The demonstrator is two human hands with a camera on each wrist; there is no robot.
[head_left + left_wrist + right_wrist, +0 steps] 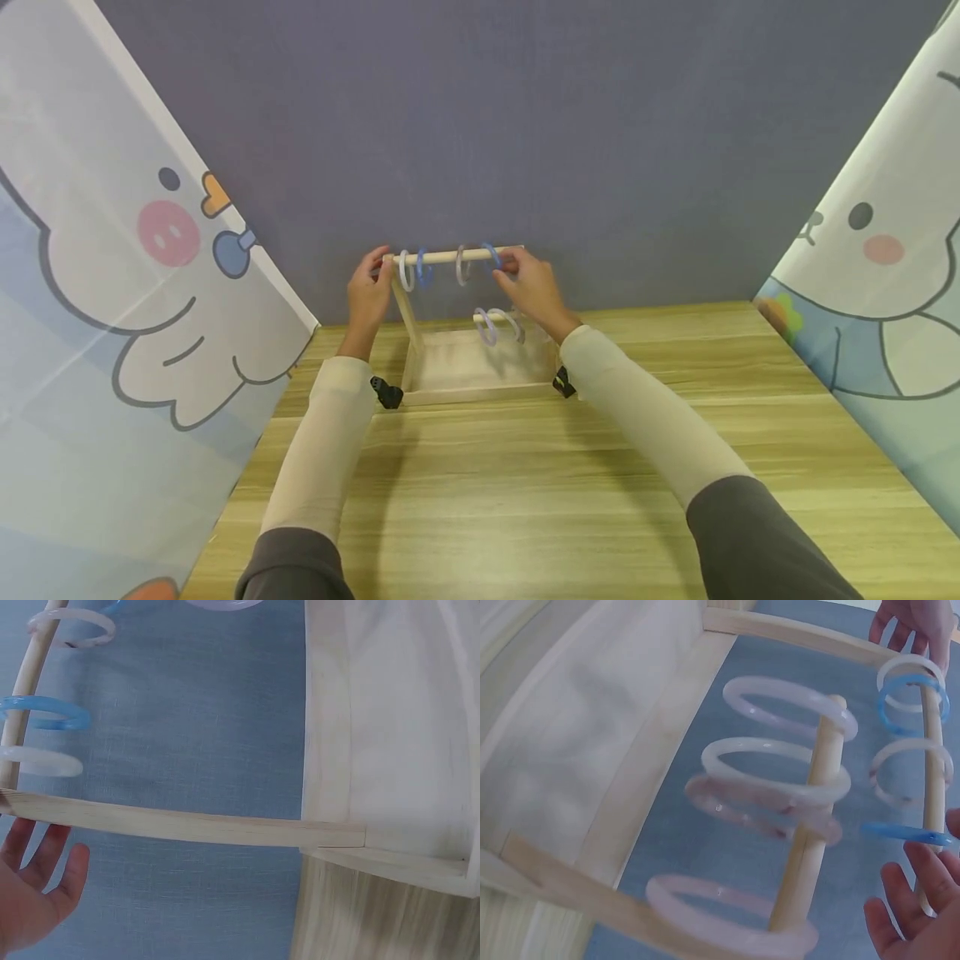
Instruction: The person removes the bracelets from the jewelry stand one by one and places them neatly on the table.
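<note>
A wooden bangle rack (450, 394) stands at the back of the table with bangles on two rods. My left hand (367, 296) holds the left end of the upper rod where it meets the post (180, 825); its other fingers are spread loosely. At the right end of that rod, my right hand (534, 287) pinches a blue bangle (907, 833) between thumb and index finger. Further along hang a marbled bangle (911, 772), another blue bangle (424, 268) and a white bangle (406, 271). My right hand partly hides the rod's right end.
Several pale bangles, among them a lilac bangle (780, 690), hang on the lower rod (799, 874). Dark wrist cameras show near each wrist, such as the left one (387, 392). A grey cloth wall (480, 125) rises behind, and cartoon-printed panels (97, 250) flank the wood-grain table (480, 500).
</note>
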